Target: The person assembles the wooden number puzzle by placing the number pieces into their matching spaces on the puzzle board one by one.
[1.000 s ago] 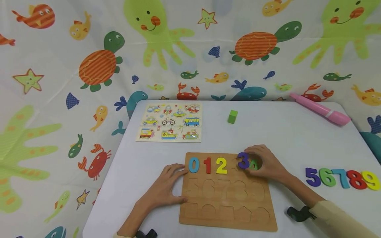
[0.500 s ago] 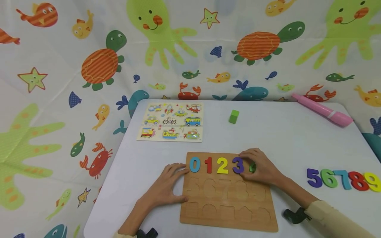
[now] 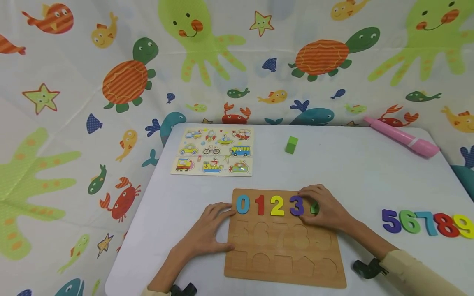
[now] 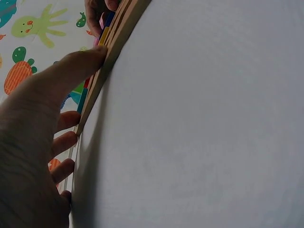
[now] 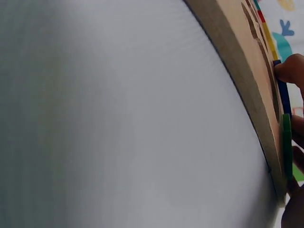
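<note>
My right hand [image 3: 326, 209] pinches a purple number 3 [image 3: 296, 205] between thumb and fingertips, at the top row of a wooden number board [image 3: 285, 242]. A green number 4 [image 3: 314, 206] shows partly behind the fingers; in the right wrist view its green edge [image 5: 287, 147] stands above the board beside the 3. My left hand [image 3: 203, 232] touches the board's left edge, thumb and fingers spread apart. Left of the 3, a blue 0 [image 3: 242, 204], a red 1 [image 3: 259, 205] and a yellow 2 [image 3: 277, 205] sit in the same row. Outlined recesses fill the lower rows.
Several loose numbers, such as a purple 5 [image 3: 391, 221] and a red 8 [image 3: 445, 225], lie in a line at the right. Farther back are a vehicle puzzle [image 3: 212, 151], a green block [image 3: 291, 145] and a pink tapered stick [image 3: 401, 137]. A patterned cloth [image 3: 207, 98] hangs behind the table.
The purple 3, tilted over the green 4's left side a second ago, has moved down and left and now lies level in the top row. The left hand stays at the board.
</note>
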